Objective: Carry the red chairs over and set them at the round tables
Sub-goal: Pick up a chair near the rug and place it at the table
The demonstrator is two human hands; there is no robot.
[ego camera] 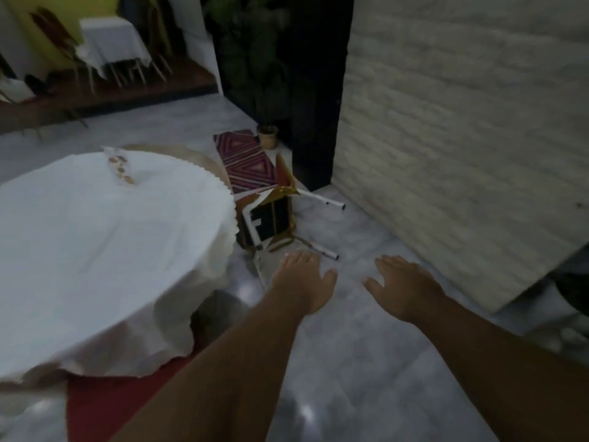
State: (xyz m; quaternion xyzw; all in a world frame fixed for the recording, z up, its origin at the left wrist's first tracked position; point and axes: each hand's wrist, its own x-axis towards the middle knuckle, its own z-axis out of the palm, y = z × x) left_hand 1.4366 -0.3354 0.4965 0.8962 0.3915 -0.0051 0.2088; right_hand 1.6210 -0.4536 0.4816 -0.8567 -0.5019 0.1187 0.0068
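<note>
A red chair (271, 215) lies tipped over on the marble floor, its white legs pointing right and toward me, its dark underside showing. It rests just right of a round table (105, 244) draped in a white cloth. My left hand (302, 282) hovers open, palm down, close to the chair's nearest leg without touching it. My right hand (404, 285) is stretched out beside it, fingers spread, holding nothing. A strip of red seat (105, 406) shows under the cloth at the bottom left.
A pale brick wall (462, 138) runs along the right, ending at a black column (315, 90). A patterned rug (245, 161) and a small pot (267, 137) lie behind the chair. A second cloth-covered table (111, 43) with chairs stands on a raised platform at the back left.
</note>
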